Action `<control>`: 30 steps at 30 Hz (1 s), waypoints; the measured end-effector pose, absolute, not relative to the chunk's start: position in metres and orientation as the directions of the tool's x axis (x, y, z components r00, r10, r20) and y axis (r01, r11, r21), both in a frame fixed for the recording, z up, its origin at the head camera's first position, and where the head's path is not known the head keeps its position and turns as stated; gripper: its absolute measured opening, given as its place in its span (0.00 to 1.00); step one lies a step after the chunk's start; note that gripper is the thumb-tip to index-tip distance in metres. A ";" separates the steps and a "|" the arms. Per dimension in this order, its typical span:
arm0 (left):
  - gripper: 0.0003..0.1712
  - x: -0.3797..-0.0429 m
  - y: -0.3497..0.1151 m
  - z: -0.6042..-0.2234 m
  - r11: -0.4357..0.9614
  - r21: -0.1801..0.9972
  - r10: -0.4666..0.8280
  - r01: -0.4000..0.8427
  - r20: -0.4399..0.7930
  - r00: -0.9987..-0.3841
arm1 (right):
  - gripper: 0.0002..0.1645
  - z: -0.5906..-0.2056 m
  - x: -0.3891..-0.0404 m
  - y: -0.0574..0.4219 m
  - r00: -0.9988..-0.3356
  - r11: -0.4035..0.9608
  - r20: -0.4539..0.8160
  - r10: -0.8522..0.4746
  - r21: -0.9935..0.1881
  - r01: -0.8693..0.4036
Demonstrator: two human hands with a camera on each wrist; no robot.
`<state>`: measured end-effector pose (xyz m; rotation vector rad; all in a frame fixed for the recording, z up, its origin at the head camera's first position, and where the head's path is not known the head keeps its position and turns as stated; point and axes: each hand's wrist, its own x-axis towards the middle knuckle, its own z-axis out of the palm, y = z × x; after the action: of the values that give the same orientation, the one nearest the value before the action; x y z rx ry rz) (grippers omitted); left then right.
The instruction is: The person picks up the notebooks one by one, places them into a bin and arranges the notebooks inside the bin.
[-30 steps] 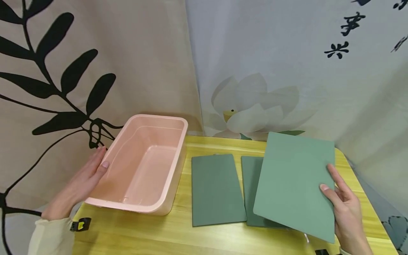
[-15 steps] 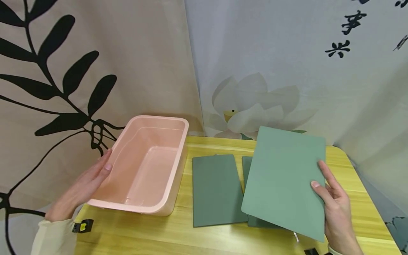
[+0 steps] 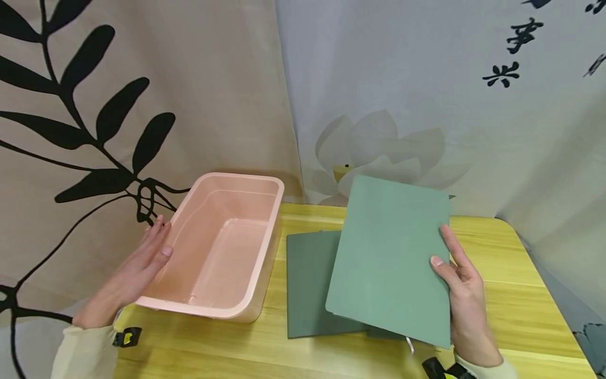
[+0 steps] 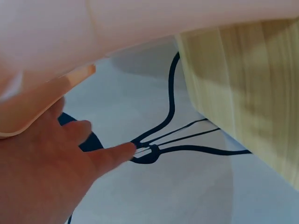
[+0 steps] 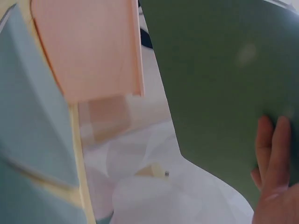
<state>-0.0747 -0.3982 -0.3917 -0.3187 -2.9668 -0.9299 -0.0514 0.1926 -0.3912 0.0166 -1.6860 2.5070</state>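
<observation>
In the head view my right hand (image 3: 466,310) holds a green soft-cover notebook (image 3: 390,258) by its right edge, thumb on the front and fingers behind. A pale ribbon bookmark (image 3: 410,345) hangs from its bottom edge. Held up off the table, it hides part of another green notebook (image 3: 307,287). Only a bottom strip of a further green notebook (image 3: 384,333) shows beneath it. At the left, my left hand (image 3: 134,273) touches the left side of a pink plastic basin (image 3: 222,263) with mostly straight fingers. Inside, the basin holds nothing.
A yellow wood-grain table (image 3: 525,295) carries the basin and notebooks, its right edge sloping toward the front. Printed fabric curtains (image 3: 227,95) hang close behind it. The left wrist view shows the table's side (image 4: 243,88) beneath the basin.
My right hand has carried the held notebook leftward, toward the basin, so it now overlaps the left notebook on the table. My left hand stays at the basin, its fingers a little straighter.
</observation>
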 end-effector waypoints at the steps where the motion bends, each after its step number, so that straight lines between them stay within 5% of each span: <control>1: 0.37 -0.075 -0.398 -0.392 0.804 0.555 0.198 0.214 0.090 -0.976 | 0.36 -0.389 -0.053 0.187 -0.993 -0.372 0.080 0.089 -0.922 -0.108; 30: 0.32 -0.072 -0.398 -0.395 0.721 0.629 0.261 0.290 0.141 -0.955 | 0.36 -0.368 -0.100 0.017 -0.966 -0.539 0.052 -0.255 -0.837 0.097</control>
<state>-0.0722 -0.3980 -0.3949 -0.4600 -2.8748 -1.0621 -0.1002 0.0169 -0.3676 0.2817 -1.5783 2.9342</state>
